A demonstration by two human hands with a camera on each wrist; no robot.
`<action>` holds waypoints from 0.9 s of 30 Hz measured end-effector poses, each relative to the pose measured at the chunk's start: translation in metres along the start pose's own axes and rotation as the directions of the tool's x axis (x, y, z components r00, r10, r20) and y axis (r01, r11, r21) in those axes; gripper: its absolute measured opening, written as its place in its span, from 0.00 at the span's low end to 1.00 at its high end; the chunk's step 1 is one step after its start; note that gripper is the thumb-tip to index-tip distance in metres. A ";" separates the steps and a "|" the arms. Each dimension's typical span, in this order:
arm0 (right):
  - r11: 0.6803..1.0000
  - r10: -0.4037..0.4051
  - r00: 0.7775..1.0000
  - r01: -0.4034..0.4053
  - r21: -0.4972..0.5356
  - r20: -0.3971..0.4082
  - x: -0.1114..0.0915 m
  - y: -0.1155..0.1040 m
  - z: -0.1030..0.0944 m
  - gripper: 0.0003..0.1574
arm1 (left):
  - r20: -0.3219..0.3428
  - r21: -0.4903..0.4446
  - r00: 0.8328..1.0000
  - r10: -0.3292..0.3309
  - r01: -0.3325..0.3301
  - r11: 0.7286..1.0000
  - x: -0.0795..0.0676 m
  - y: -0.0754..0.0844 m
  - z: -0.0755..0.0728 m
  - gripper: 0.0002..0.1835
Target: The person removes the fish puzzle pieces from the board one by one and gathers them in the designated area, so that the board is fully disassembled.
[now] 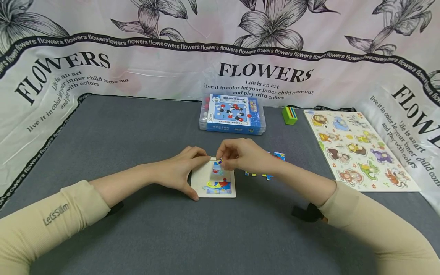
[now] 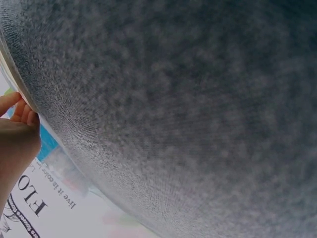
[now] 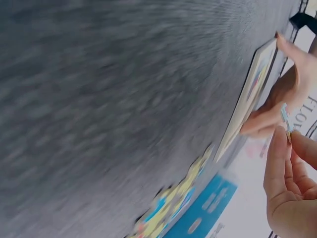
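A small jigsaw puzzle board (image 1: 197,183) lies in the middle of the table, with assembled pieces showing a yellow and red picture along its lower part. My left hand (image 1: 178,168) spans the board's left side, thumb at the lower left and a finger near the top edge. Above the board's upper right, my right hand (image 1: 245,154) pinches a small jigsaw puzzle piece (image 3: 286,119) between thumb and index finger. The right wrist view shows that piece raised off the board. Loose puzzle pieces (image 1: 280,156) lie right of the board, partly hidden by my right forearm.
Behind the board stands a clear plastic box (image 1: 232,114) with a blue molecule-model label. A green striped block (image 1: 290,115) stands to its right. A white animal picture board (image 1: 364,152) lies at the far right. Floral printed cloth (image 1: 165,68) hangs behind the grey table (image 1: 137,236).
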State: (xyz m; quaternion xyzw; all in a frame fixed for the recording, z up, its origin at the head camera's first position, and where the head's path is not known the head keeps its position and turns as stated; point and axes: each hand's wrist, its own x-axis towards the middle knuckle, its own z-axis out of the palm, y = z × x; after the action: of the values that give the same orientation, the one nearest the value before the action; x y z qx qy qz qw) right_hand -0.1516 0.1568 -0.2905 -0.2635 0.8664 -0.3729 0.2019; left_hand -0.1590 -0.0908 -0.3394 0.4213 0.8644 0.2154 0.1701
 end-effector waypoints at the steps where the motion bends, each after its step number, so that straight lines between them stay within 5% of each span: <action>1: 1.000 0.006 1.000 -0.006 0.000 -0.005 -0.002 0.002 -0.003 0.09 | 0.002 0.004 1.000 -0.002 0.002 1.000 0.000 0.000 0.000 0.59; 14: 0.995 0.085 0.996 -0.087 -0.049 -0.030 -0.034 0.033 -0.024 0.07 | -0.010 0.016 1.000 -0.005 0.005 1.000 0.000 0.001 0.003 0.60; 27: 0.989 0.140 0.990 -0.140 -0.044 -0.012 -0.053 0.054 -0.024 0.06 | -0.009 0.015 1.000 -0.015 0.015 1.000 -0.001 0.005 0.006 0.60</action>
State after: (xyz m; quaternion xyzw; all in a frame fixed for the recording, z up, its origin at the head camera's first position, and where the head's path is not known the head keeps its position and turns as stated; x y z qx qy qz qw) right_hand -0.1396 0.2335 -0.3076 -0.2047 0.8918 -0.3395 0.2177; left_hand -0.1525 -0.0874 -0.3423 0.4150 0.8699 0.2097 0.1646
